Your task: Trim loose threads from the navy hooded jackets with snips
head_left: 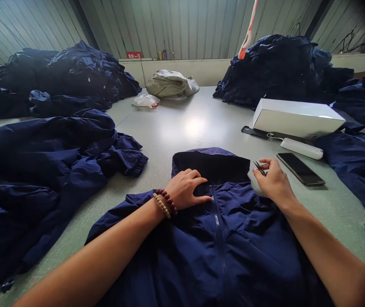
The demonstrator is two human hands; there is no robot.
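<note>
A navy hooded jacket (pixel 233 230) lies front up on the grey table (pixel 188 123), zipper closed, hood pointing away from me. My left hand (pixel 187 187), with bead bracelets at the wrist, rests flat on the collar just left of the zipper, fingers spread on the cloth. My right hand (pixel 273 181) sits at the right side of the collar, fingers closed around small dark thread snips (pixel 260 167) whose tips point toward the hood.
A black phone (pixel 300 169), a white power bank with a cable (pixel 301 148) and a white box (pixel 297 117) lie to the right. Piles of navy jackets (pixel 41 170) fill the left, far left and far right. A beige bundle (pixel 171 84) and a plastic bag (pixel 146 100) sit at the back.
</note>
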